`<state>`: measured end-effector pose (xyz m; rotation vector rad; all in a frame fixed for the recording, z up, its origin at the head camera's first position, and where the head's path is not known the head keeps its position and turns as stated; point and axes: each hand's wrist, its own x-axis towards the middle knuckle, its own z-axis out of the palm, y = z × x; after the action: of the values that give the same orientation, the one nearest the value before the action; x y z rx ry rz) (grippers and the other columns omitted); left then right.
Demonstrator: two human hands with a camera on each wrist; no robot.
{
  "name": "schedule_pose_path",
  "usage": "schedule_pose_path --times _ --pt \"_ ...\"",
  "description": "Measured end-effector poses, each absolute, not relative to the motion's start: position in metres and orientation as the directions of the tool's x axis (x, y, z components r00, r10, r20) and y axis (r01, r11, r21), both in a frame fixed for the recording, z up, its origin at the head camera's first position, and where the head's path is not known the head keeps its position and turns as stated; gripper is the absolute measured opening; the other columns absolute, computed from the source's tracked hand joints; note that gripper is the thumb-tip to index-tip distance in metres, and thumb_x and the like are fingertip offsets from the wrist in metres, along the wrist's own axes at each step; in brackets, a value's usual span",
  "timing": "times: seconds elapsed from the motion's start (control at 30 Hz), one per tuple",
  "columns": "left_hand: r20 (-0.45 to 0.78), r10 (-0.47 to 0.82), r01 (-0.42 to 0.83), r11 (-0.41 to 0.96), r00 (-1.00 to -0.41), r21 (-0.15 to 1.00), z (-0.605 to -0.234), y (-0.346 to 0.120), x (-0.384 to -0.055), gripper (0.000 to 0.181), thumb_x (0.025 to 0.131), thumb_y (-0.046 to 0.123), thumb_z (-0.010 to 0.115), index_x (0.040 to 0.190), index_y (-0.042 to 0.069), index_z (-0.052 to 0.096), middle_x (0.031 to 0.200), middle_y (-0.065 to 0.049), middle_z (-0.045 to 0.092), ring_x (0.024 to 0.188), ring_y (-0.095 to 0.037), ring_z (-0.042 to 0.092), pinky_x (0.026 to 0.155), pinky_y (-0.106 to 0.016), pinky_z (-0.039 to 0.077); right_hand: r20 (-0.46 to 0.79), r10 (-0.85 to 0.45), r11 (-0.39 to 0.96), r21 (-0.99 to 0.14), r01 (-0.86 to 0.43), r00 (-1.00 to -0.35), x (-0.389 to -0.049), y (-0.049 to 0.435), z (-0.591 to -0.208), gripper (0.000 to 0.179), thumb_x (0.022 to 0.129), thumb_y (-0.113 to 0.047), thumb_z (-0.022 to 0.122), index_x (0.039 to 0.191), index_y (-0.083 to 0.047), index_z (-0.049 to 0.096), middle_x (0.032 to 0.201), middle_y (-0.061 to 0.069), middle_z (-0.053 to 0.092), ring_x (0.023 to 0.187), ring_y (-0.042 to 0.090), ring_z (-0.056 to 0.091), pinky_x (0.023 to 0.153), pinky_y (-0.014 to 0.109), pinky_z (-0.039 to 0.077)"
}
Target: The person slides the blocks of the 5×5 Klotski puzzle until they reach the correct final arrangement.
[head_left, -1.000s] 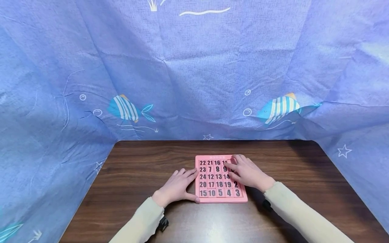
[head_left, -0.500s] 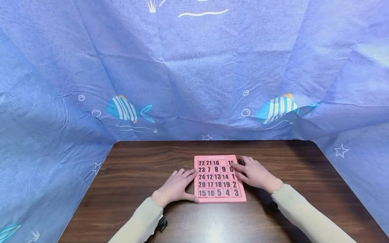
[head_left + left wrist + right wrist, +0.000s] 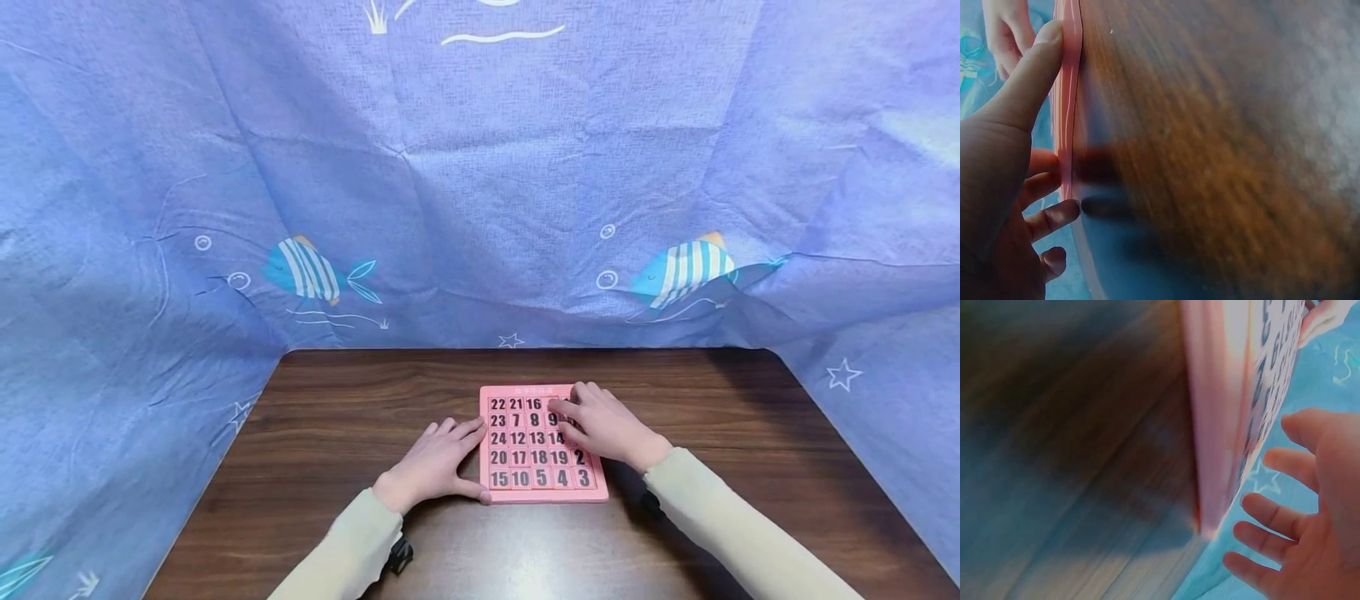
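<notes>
A pink number puzzle board [image 3: 540, 497] with sliding tiles lies flat on the table. My left hand [image 3: 435, 465] rests at its left edge, thumb at the near corner. In the left wrist view the thumb [image 3: 1049, 37] and fingers touch the board's side without curling round it. Over the board's upper right part is my right hand [image 3: 603, 423], its fingers extended above the tiles. These fingers hide the top-right tiles, and a gap shows right of the 16 tile [image 3: 533, 404]. The right wrist view shows the right hand [image 3: 1310, 519] with fingers spread and loosely bent, gripping nothing.
The dark wood-grain table [image 3: 360, 400] extends on all sides of the board. A blue curtain [image 3: 480, 208] printed with fish hangs behind the table and along both sides.
The 11 tile slid right between one second and half a second ago, leaving a gap beside 16. Since then my right hand has moved left over the tiles. The left hand stays put.
</notes>
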<state>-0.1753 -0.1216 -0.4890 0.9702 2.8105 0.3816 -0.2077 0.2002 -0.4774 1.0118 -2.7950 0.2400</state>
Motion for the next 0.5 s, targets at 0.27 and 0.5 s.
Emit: schedule_pose_path --times 0.27,0.5 --pt "-0.045 0.629 0.597 0.756 -0.776 0.268 -0.489 -0.120 -0.174 0.108 0.077 0.073 0.077 0.160 0.012 0.044 0.165 -0.005 0.041 0.138 -0.030 0.047 0.113 -0.054 0.037 0.167 -0.646 0.749 -0.046 -0.660 -0.745 -0.210 0.179 -0.479 0.037 0.099 -0.028 0.069 0.133 -0.015 0.074 0.089 0.003 0.043 0.080 0.021 0.036 0.071 0.036 0.035" --pt "-0.044 0.625 0.594 0.760 -0.780 0.266 -0.490 -0.122 -0.175 0.108 0.077 0.074 0.076 0.160 0.012 0.044 0.165 -0.005 0.042 0.138 -0.030 0.046 0.112 -0.053 0.037 0.164 -0.630 0.767 -0.025 -0.642 -0.759 -0.209 0.185 -0.481 0.037 0.099 -0.029 0.070 0.135 -0.018 0.073 0.088 0.003 0.045 0.082 0.022 0.039 0.072 0.037 0.036"
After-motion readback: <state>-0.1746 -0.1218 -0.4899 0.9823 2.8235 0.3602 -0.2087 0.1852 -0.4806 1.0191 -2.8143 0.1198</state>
